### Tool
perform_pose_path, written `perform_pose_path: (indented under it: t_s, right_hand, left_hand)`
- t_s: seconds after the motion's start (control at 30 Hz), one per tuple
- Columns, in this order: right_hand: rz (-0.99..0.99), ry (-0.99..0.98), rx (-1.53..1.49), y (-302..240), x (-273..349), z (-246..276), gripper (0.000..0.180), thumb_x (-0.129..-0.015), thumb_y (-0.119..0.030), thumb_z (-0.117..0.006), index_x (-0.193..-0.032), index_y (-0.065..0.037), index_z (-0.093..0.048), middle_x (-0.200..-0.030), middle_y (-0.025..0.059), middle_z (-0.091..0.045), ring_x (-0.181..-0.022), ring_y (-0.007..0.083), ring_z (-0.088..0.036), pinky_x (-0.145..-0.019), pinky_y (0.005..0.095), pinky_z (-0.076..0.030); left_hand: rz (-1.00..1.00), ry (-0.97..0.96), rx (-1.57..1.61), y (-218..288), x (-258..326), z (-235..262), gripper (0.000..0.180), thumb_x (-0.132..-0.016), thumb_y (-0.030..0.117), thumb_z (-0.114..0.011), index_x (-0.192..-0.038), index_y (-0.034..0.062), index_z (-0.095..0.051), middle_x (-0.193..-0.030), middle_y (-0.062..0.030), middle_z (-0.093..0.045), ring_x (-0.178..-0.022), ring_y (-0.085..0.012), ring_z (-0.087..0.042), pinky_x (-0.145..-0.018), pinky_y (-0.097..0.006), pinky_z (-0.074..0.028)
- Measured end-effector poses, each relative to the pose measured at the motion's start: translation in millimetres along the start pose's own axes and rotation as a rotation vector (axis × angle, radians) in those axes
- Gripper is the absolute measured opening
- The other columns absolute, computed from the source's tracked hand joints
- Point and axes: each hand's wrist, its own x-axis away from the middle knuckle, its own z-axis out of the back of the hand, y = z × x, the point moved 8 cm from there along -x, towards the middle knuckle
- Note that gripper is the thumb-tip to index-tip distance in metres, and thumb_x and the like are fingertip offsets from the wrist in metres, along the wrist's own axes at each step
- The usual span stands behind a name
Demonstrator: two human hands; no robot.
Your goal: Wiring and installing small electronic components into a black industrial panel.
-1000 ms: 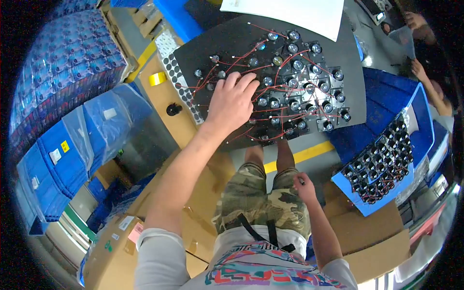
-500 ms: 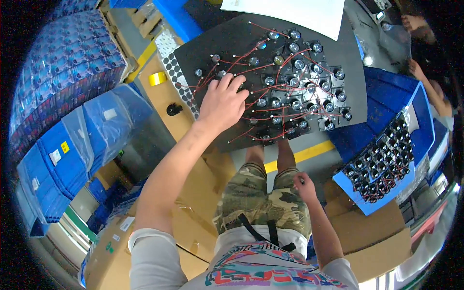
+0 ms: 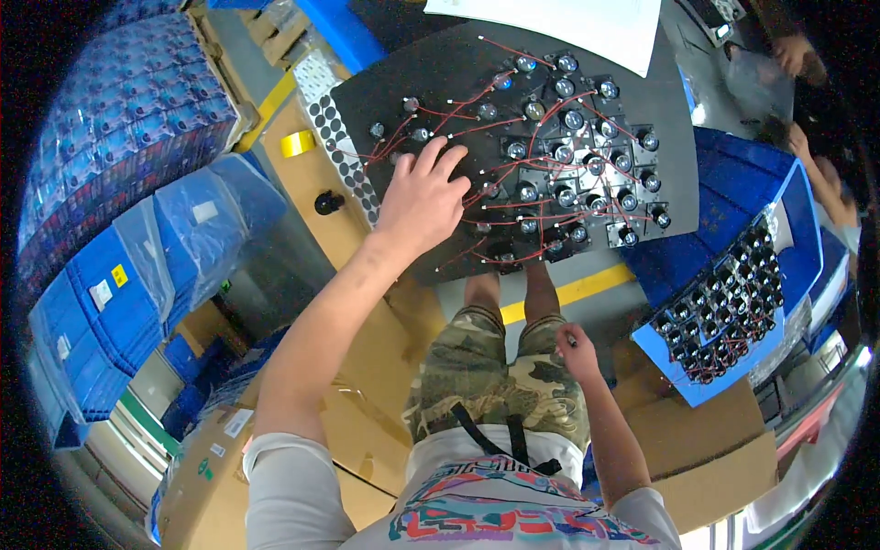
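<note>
My left hand (image 3: 423,197) lies over the left part of a black board (image 3: 431,73), its fingers stretched out and slightly apart. Around its fingertips are small round lens modules (image 3: 420,135) with thin red wires (image 3: 470,101). What lies under the palm is hidden. Many more clear-domed modules (image 3: 594,165) on black square bases cover the board's right half, wires crossing over them. My right hand (image 3: 576,350) hangs low by my shorts, fingers curled closed; a small dark thing shows in it, too small to name.
A dotted sticker sheet (image 3: 337,137), yellow tape roll (image 3: 297,143) and black round part (image 3: 328,202) lie left of the board. White paper (image 3: 559,27) covers its far edge. At right, a blue box (image 3: 710,174) holds more modules (image 3: 724,307). Another person's hand (image 3: 793,55) shows far right.
The modules appear slightly farther right in the picture, and the left hand has shifted very slightly left. The right hand stays closed in nearly the same place.
</note>
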Motion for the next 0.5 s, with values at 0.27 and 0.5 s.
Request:
perform_pose_path:
  t_s: [0.27, 0.5]
  right_hand:
    - [-0.107, -0.066, -0.033, 5.9, -2.4, -4.5, 0.025, -0.085, -0.021, -0.062, -0.106, -0.009, -0.056, -0.102, 0.0191, -0.064, -0.097, 0.039, -0.061, -0.08, 0.0426, -0.049]
    - [-0.166, -0.066, -0.062, 6.4, -2.5, -6.1, 0.025, -0.086, -0.025, -0.062, -0.105, -0.009, -0.056, -0.101, 0.0186, -0.064, -0.095, 0.037, -0.062, -0.077, 0.0429, -0.049]
  left_hand:
    - [0.023, 0.112, -0.007, 0.6, 5.2, 0.7, 0.015, -0.076, 0.015, -0.063, -0.089, 0.0072, -0.064, -0.121, -0.0089, -0.052, -0.122, -0.0289, -0.041, -0.09, -0.043, -0.038]
    - [0.048, 0.227, 0.014, 7.1, -13.6, 12.8, 0.031, -0.076, 0.016, -0.064, -0.105, 0.0071, -0.064, -0.109, -0.0064, -0.057, -0.109, -0.0255, -0.048, -0.087, -0.042, -0.039]
